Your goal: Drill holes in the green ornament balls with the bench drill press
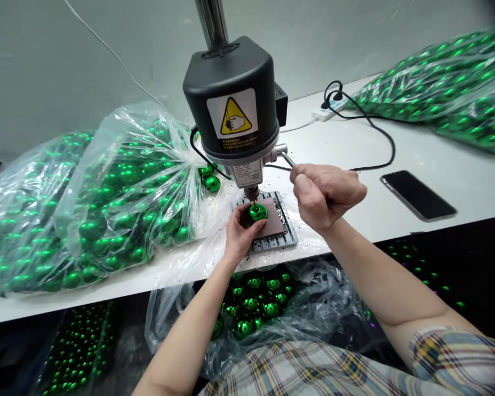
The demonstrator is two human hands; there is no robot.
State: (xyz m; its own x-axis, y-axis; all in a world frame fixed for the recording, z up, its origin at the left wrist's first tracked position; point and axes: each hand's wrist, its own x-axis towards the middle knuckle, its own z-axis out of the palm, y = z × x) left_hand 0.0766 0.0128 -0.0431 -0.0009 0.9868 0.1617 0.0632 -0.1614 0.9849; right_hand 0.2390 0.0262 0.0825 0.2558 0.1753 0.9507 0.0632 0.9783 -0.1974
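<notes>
My left hand is closed around a shiny green ball, thumb on the near side and fingers behind. The ball rests on a pinkish board lying over the slotted metal base of a small drill press. Right above the ball is the chuck; whether the bit touches or enters it I cannot tell. My right hand grips the metal feed lever at the machine's right side, fingers wrapped into a fist. Dark crumbs lie scattered around the base.
A big clear bag of green balls fills the left of the table, with a few loose balls beside it. Below the edge sits an open bag of balls. To the right are a phone, a power strip with cables, and another bag.
</notes>
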